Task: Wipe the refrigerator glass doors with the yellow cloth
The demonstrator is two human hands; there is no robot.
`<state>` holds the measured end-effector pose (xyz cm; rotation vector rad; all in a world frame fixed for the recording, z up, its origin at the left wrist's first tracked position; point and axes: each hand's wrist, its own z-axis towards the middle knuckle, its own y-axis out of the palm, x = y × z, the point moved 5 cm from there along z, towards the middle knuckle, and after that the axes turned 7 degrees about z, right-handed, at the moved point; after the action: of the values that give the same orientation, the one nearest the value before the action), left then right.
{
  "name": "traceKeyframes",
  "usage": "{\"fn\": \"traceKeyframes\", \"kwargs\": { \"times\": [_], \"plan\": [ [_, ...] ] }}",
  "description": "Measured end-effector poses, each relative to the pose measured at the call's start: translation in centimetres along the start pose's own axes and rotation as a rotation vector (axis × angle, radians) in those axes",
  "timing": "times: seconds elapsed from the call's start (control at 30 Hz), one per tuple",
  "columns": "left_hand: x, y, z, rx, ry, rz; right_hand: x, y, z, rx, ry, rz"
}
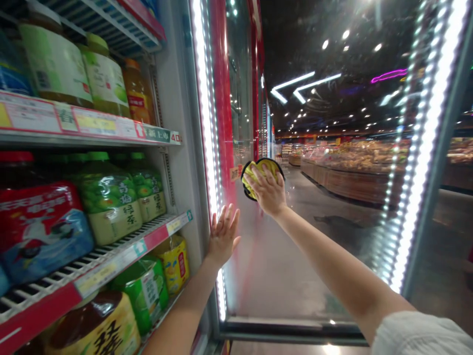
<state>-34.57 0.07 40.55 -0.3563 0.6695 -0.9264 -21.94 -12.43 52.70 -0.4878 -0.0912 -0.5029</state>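
My right hand [270, 191] lies on a yellow cloth [253, 175] with a dark edge, pressing it flat against the glass door [314, 266] of a drinks cooler. Its fingers are slightly spread over the cloth. Lower and to the left, my left hand [223, 235] is open with fingers extended and nothing in it. It is beside the bright light strip [210, 148] along the door's left side; whether it touches the door I cannot tell. A small orange-and-white sticker [235, 173] shows just left of the cloth.
Cooler shelves at left hold bottles of green plum drink [107, 197], a red drink pack [40, 222] and a large dark tea bottle [92, 325]. A price rail [111, 266] fronts the shelf. Another light strip [428, 148] runs down the right. Through the glass, a wood-sided produce display [343, 182] stands.
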Motion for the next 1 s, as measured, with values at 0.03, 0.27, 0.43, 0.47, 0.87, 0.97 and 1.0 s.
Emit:
{"fn": "traceKeyframes", "kwargs": {
  "times": [0.03, 0.27, 0.43, 0.47, 0.87, 0.97, 1.0],
  "plan": [
    [0.0, 0.0, -0.2, 0.006, -0.001, 0.001, -0.7, 0.7, -1.1, -0.035, -0.075, 0.012],
    [0.1, 0.5, -1.3, -0.017, 0.016, -0.008, 2.1, 0.0, -6.6, -0.135, -0.25, 0.041],
    [0.7, 0.6, -1.9, -0.036, -0.003, 0.025, 1.3, -0.6, -0.8, 0.043, 0.007, 0.023],
    [0.9, 0.7, -2.0, -0.036, -0.007, 0.026, 0.5, -0.2, -0.4, 0.037, -0.012, 0.03],
    [1.5, 1.9, -2.9, -0.055, -0.065, -0.017, 1.8, -2.5, 1.4, -0.035, -0.031, 0.044],
    [1.4, 2.0, -2.7, -0.069, -0.068, -0.008, 0.5, -1.8, 2.3, 0.024, 0.022, 0.028],
    [1.4, 1.9, -2.7, -0.067, -0.068, -0.005, -0.1, -1.2, 1.4, 0.0, -0.013, 0.02]
  ]
}}
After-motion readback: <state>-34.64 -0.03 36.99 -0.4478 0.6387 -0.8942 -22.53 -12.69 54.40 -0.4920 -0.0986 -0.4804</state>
